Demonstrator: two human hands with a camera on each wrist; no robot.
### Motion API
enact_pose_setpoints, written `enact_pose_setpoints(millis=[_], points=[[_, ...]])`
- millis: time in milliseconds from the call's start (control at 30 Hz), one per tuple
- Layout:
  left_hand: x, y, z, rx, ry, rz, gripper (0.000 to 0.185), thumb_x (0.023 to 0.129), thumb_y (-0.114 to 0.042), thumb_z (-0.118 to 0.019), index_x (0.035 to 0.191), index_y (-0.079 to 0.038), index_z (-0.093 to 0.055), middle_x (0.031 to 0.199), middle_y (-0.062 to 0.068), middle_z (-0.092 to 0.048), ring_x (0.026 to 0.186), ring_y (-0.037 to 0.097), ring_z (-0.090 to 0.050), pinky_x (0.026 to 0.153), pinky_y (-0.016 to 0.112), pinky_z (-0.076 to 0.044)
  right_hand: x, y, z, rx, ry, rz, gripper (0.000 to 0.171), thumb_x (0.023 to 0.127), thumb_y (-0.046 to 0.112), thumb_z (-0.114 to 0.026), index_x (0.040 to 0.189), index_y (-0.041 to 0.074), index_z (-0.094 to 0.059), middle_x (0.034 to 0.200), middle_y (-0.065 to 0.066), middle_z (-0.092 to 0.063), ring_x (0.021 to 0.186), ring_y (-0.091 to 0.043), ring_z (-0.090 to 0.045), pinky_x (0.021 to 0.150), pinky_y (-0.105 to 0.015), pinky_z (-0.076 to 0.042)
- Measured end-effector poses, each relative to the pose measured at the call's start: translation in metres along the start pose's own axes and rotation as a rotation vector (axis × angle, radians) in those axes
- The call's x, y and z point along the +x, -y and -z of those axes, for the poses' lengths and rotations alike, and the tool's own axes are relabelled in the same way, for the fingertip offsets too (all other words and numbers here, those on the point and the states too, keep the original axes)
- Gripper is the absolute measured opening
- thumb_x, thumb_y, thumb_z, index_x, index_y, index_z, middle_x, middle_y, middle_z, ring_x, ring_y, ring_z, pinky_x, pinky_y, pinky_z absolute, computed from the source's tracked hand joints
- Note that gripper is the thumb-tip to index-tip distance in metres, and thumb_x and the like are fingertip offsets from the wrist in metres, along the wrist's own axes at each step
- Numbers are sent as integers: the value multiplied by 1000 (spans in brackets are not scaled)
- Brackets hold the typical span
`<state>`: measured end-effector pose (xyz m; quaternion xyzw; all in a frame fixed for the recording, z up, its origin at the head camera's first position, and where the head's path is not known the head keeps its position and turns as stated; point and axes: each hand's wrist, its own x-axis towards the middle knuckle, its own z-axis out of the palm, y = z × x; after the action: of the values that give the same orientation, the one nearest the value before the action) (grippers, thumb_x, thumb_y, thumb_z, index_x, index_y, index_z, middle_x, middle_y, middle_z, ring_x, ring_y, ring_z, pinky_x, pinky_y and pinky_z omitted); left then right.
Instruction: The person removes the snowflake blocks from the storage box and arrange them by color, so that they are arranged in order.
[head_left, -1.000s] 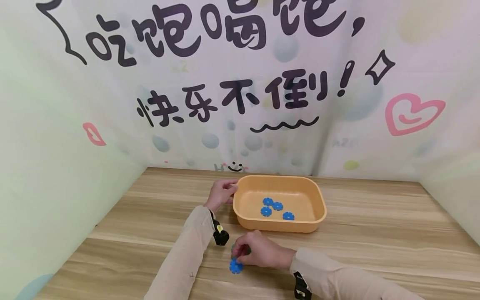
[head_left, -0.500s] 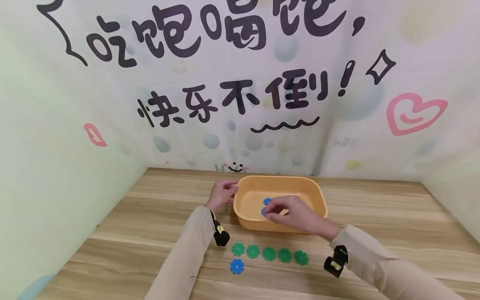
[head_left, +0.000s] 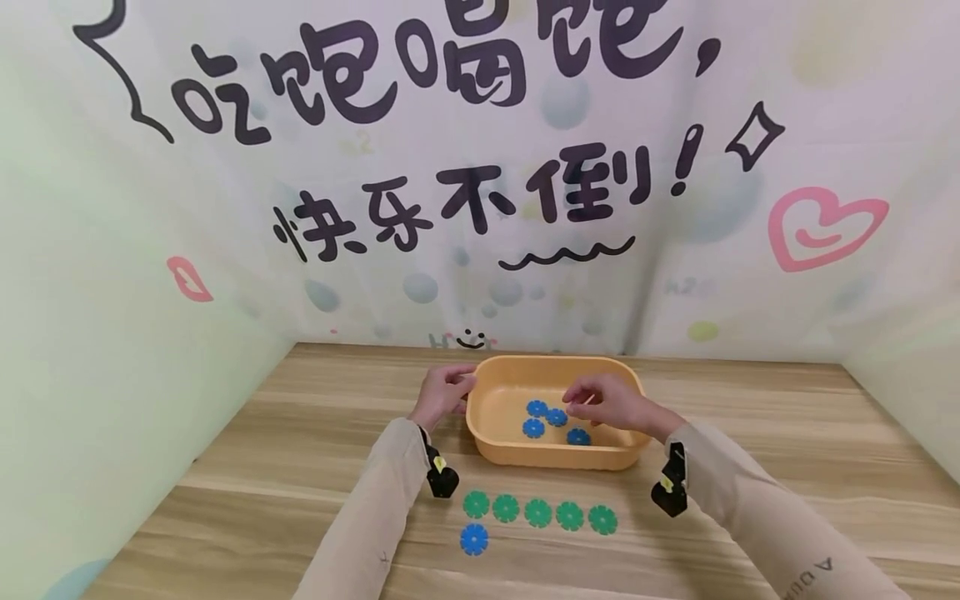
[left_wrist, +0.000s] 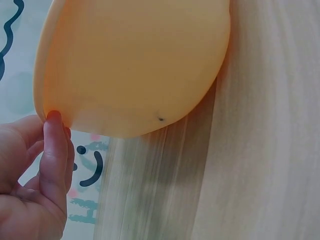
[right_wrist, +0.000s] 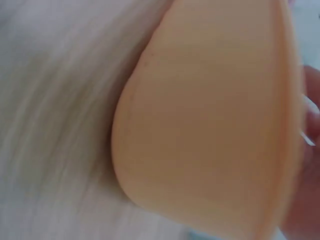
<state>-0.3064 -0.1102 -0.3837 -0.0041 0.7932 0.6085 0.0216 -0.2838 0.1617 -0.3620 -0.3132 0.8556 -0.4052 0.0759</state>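
Right now your left hand (head_left: 442,393) rests against the left rim of the orange plastic tub (head_left: 626,454), fingertips (left_wrist: 53,116) touching its outer edge, fingers curled loosely rather than clamped; your right hand (head_left: 611,404) hovers over the inside of the tub, thumb and fingers drawn together as in a pinch, but I cannot tell whether anything sits between them; the right wrist view is blurred and shows only the tub's outer wall (right_wrist: 200,125). Inside the tub lie four blue snowflake discs (head_left: 556,417), clustered near the middle of the floor, just below and left of your right hand; on the wooden surface (head_left: 750,467) in front of the tub, five green snowflake discs (head_left: 537,512) lie in a straight row, near each other but apart; one single blue disc (head_left: 473,539) lies just below the leftmost green one, closer to you; both sleeves are beige, each with a small black wrist camera (head_left: 441,479) strapped on.
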Motion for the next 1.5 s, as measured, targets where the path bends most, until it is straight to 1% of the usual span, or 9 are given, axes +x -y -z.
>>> enact_pose_setpoints(millis=[100,200,367,533,733,933,1167,1300,1500], points=[[0,1,-1,6,2,1,30,86,-7,-56,116,-4,-58,95,21,-58,80,32,-60,54,30,-54,2,-8,-2,78,54,-126,23,84,10,-60,99,-7,-58,80,-11,-59,68,-26,-55,61,-36,-53],[0,1,-1,14,3,-5,30,86,-7,-56,116,-3,-58,95,21,-58,80,32,-60,54,29,-54,4,-14,-4,103,57,-213,25,85,13,-59,101,-6,-57,78,-10,-58,67,-22,-54,63,-34,-53],[0,1,-1,9,-1,5,29,86,-8,-56,115,-5,-59,97,21,-59,82,31,-60,53,27,-53,9,-21,-9,54,36,-302,23,85,15,-60,100,-2,-59,77,-8,-57,65,-18,-51,60,-27,-48],[0,0,-2,1,-4,15,29,86,-9,-57,115,-6,-60,97,20,-59,83,31,-60,53,27,-53,10,-24,-12,-21,73,-262,22,81,13,-64,97,-2,-61,82,-4,-59,72,-15,-48,65,-25,-43],[-1,0,-3,0,-5,6,29,86,-9,-57,114,-6,-60,97,20,-59,82,31,-60,54,28,-54,9,-27,-13,49,143,-277,23,78,9,-67,95,-5,-59,74,-2,-51,69,-15,-44,62,-23,-39],[0,0,-2,-10,-6,-8,29,86,-8,-57,114,-5,-60,96,21,-59,81,32,-60,52,27,-53,9,-29,-11,95,188,-271,22,75,3,-68,93,-7,-57,73,-3,-49,68,-14,-44,60,-21,-40],[1,1,0,6,-4,2,30,86,-10,-58,115,-5,-59,97,19,-59,81,28,-61,54,28,-54,10,-29,-11,56,232,-246,19,74,-5,-66,90,-4,-57,77,-6,-50,71,-16,-43,64,-23,-41],[1,1,1,10,-5,10,30,86,-10,-58,115,-6,-59,98,19,-59,81,28,-61,55,28,-54,10,-28,-12,38,234,-248,19,73,-6,-66,90,-3,-57,78,-7,-50,72,-16,-43,66,-24,-42],[1,1,1,-10,-3,6,30,86,-9,-58,115,-4,-59,97,20,-59,80,29,-61,55,29,-54,11,-27,-14,24,200,-271,18,72,-7,-67,88,-2,-58,78,-8,-52,72,-17,-45,65,-24,-43]])
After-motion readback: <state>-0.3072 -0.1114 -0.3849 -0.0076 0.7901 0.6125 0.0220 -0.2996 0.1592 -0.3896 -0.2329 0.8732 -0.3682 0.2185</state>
